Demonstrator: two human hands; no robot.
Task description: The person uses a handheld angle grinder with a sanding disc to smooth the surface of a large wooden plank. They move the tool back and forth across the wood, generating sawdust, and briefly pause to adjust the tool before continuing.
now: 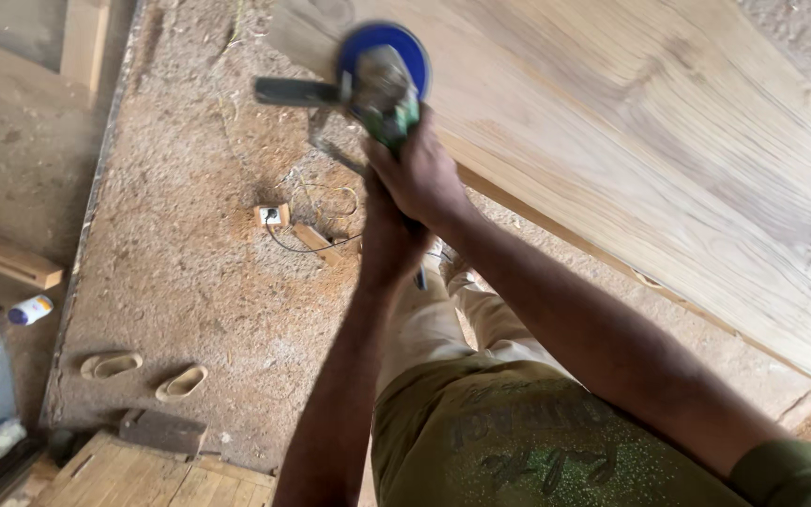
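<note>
Both hands grip the angle grinder point(382, 80) at upper centre: my right hand point(420, 174) is clamped on its body, my left hand point(389, 239) clasped just below. Sanding the wooden panel point(668, 150) edge is under way; the next pass calls for steady, level pressure.

Under you: floor point(190, 282) thick with sawdust, filling the middle and left of the frame. A large pale wood panel point(668, 141) spans the upper right, tilted; whether its lower edge meets the floor you cannot tell. On the sawdust at centre, a small white socket block point(272, 215) with thin wires point(326, 202) looped beside it and a short wood offcut point(314, 239) just right of it. Lower left: two tan sandals point(147, 374) side by side, a dark flat block point(163, 432) near them, slatted planks point(143, 479) at the bottom edge.
</note>
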